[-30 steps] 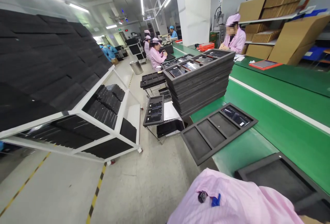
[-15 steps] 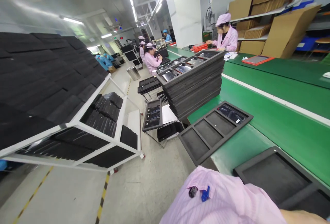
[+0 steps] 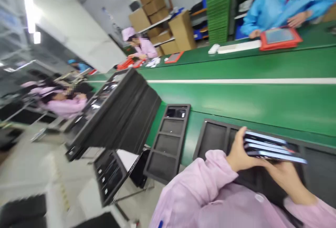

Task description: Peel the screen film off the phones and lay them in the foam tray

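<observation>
Both of my hands hold a small stack of thin, flat screen panels (image 3: 273, 148) with shiny bluish edges. My left hand (image 3: 240, 152) is closed around the stack's left end, fingers on the far side and thumb in front. From below and the near side, my right hand (image 3: 285, 179) supports the stack, its fingers partly hidden beneath it. Under my hands lies a black foam tray (image 3: 214, 138) with wide compartments. Left of it, another black foam tray (image 3: 168, 144) has one dark screen panel (image 3: 176, 112) in its far compartment; its other compartments show bare bottoms.
A tall, leaning stack of black trays (image 3: 126, 116) stands at the left on the green bench (image 3: 236, 98). Beyond the bench, a person in blue (image 3: 270, 7) handles red-framed pieces (image 3: 280, 39). Others in pink sit farther left. A wire cart holds a tray (image 3: 110, 175).
My view has swung to the right and down toward the bench. Both hands and the stack of screen panels have come into view; the white rack at the left has mostly gone out of it.
</observation>
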`<state>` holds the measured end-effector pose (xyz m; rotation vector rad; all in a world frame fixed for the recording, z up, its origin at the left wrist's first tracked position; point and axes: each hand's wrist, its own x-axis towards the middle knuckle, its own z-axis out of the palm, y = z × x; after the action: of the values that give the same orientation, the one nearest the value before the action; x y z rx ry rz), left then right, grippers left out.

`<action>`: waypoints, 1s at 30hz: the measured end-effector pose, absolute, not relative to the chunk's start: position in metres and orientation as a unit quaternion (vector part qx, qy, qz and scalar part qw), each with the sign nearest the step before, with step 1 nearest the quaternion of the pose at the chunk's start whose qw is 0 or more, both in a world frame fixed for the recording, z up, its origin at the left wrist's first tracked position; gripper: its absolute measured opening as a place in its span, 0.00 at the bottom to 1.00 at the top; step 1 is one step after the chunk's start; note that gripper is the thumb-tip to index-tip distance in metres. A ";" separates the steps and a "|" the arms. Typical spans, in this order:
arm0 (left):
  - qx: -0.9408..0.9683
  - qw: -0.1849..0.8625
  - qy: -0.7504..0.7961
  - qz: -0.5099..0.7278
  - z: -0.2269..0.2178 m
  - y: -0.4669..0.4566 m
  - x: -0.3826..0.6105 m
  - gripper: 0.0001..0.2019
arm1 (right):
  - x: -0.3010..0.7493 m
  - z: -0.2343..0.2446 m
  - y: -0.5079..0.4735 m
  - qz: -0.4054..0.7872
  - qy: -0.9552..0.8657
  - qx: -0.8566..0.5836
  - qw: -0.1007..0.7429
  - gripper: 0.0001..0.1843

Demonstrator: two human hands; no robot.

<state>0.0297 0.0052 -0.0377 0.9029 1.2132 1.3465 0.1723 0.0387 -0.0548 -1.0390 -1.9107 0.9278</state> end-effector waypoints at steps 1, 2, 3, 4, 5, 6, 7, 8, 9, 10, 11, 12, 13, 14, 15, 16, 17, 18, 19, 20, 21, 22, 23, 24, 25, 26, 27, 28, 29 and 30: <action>0.383 0.522 0.500 0.575 -0.046 0.008 0.030 0.65 | 0.172 -0.062 0.037 0.354 -0.738 -0.424 0.389 0.19; 0.393 0.516 0.489 0.584 -0.055 0.009 0.030 0.67 | 0.170 -0.067 0.035 0.347 -0.729 -0.438 0.396 0.23; 0.404 0.500 0.478 0.599 -0.064 0.010 0.030 0.67 | 0.168 -0.070 0.032 0.342 -0.724 -0.440 0.406 0.28; 0.415 0.479 0.465 0.618 -0.071 0.011 0.030 0.66 | 0.166 -0.071 0.030 0.351 -0.725 -0.425 0.413 0.31; 0.428 0.454 0.451 0.639 -0.078 0.010 0.031 0.63 | 0.164 -0.070 0.027 0.367 -0.726 -0.402 0.420 0.32; 0.441 0.425 0.439 0.657 -0.082 0.008 0.031 0.59 | 0.162 -0.068 0.024 0.383 -0.725 -0.379 0.429 0.32; 0.457 0.401 0.429 0.668 -0.085 0.006 0.031 0.55 | 0.160 -0.065 0.022 0.398 -0.722 -0.359 0.438 0.30; 0.474 0.384 0.420 0.672 -0.086 0.003 0.030 0.51 | 0.158 -0.062 0.019 0.406 -0.717 -0.347 0.447 0.27; 0.494 0.371 0.412 0.669 -0.087 0.000 0.028 0.49 | 0.157 -0.060 0.018 0.409 -0.712 -0.343 0.456 0.24; 0.516 0.363 0.410 0.659 -0.087 -0.003 0.025 0.48 | 0.156 -0.059 0.016 0.408 -0.708 -0.341 0.464 0.22; 0.540 0.359 0.411 0.641 -0.087 -0.005 0.022 0.49 | 0.155 -0.059 0.016 0.408 -0.707 -0.337 0.469 0.20; 0.564 0.355 0.413 0.620 -0.087 -0.007 0.019 0.52 | 0.155 -0.060 0.015 0.409 -0.706 -0.332 0.473 0.19; 0.587 0.350 0.413 0.602 -0.086 -0.008 0.015 0.55 | 0.154 -0.062 0.015 0.411 -0.704 -0.329 0.476 0.20; 0.606 0.343 0.411 0.589 -0.086 -0.009 0.012 0.58 | 0.153 -0.064 0.015 0.412 -0.703 -0.329 0.478 0.22; 0.618 0.335 0.407 0.583 -0.086 -0.009 0.009 0.60 | 0.152 -0.066 0.015 0.414 -0.701 -0.331 0.477 0.26; 0.621 0.326 0.406 0.586 -0.085 -0.009 0.007 0.61 | 0.150 -0.068 0.015 0.417 -0.699 -0.335 0.474 0.29; 0.616 0.314 0.408 0.596 -0.084 -0.009 0.006 0.60 | 0.149 -0.070 0.014 0.420 -0.699 -0.339 0.470 0.31; 0.607 0.304 0.413 0.607 -0.083 -0.009 0.006 0.57 | 0.148 -0.072 0.013 0.423 -0.698 -0.342 0.465 0.31; 0.600 0.297 0.420 0.613 -0.082 -0.008 0.007 0.54 | 0.147 -0.073 0.011 0.427 -0.698 -0.344 0.460 0.29; 0.597 0.291 0.423 0.616 -0.080 -0.008 0.007 0.49 | 0.146 -0.074 0.010 0.429 -0.697 -0.347 0.458 0.26; 0.599 0.285 0.420 0.620 -0.079 -0.008 0.008 0.45 | 0.146 -0.075 0.008 0.430 -0.695 -0.350 0.457 0.23; 0.603 0.280 0.412 0.624 -0.078 -0.008 0.008 0.42 | 0.146 -0.077 0.006 0.430 -0.693 -0.353 0.458 0.22; 0.606 0.274 0.405 0.628 -0.077 -0.008 0.009 0.39 | 0.146 -0.078 0.004 0.429 -0.691 -0.356 0.461 0.21; 0.606 0.270 0.401 0.632 -0.077 -0.009 0.009 0.39 | 0.146 -0.079 0.002 0.428 -0.689 -0.359 0.462 0.21; 0.605 0.266 0.403 0.634 -0.078 -0.009 0.009 0.39 | 0.146 -0.080 0.000 0.428 -0.687 -0.363 0.463 0.21; 0.605 0.262 0.408 0.632 -0.079 -0.010 0.009 0.39 | 0.147 -0.082 -0.001 0.429 -0.685 -0.367 0.461 0.21; 0.607 0.260 0.415 0.626 -0.081 -0.011 0.008 0.40 | 0.147 -0.083 -0.002 0.431 -0.684 -0.371 0.457 0.21; 0.611 0.257 0.421 0.619 -0.084 -0.012 0.008 0.40 | 0.147 -0.084 -0.003 0.434 -0.683 -0.375 0.452 0.22; 0.615 0.253 0.425 0.614 -0.087 -0.013 0.008 0.41 | 0.147 -0.085 -0.004 0.437 -0.682 -0.378 0.448 0.22; 0.618 0.249 0.428 0.610 -0.090 -0.014 0.007 0.41 | 0.148 -0.086 -0.004 0.440 -0.682 -0.380 0.444 0.23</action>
<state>0.0072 -0.0144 -0.0895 1.6850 1.1659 1.6626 0.1475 -0.0043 -0.0855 -0.9417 -1.6897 1.0905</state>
